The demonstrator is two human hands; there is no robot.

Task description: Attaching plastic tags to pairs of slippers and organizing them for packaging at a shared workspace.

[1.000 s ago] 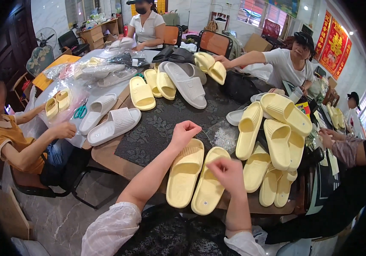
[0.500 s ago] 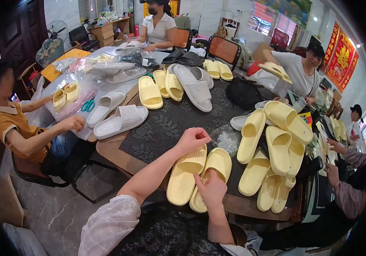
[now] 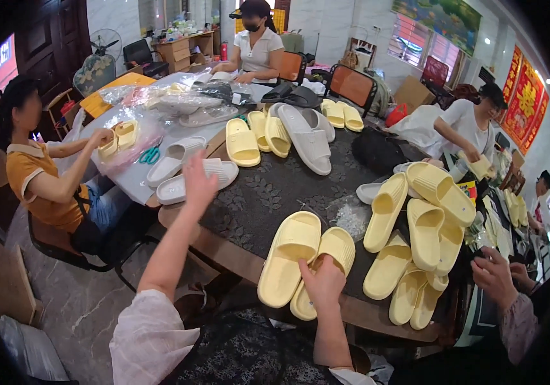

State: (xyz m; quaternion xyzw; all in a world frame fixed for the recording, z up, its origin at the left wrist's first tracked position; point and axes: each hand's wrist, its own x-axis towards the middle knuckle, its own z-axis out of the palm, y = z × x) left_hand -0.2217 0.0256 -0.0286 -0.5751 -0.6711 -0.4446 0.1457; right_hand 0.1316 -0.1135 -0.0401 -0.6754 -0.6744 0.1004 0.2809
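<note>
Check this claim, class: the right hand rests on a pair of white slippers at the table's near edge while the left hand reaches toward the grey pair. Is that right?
One detail is wrong. The head view shows the right hand resting on yellow slippers, not white. The left hand does reach toward the grey pair.

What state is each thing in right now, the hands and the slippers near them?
Left hand: raised, open, holding nothing, above the white slippers.
Right hand: resting on the yellow slipper pair.
Yellow slipper pair: flat, side by side at the table edge.
Yellow slipper heap: stacked loosely.
Scissors: lying on plastic.
</note>
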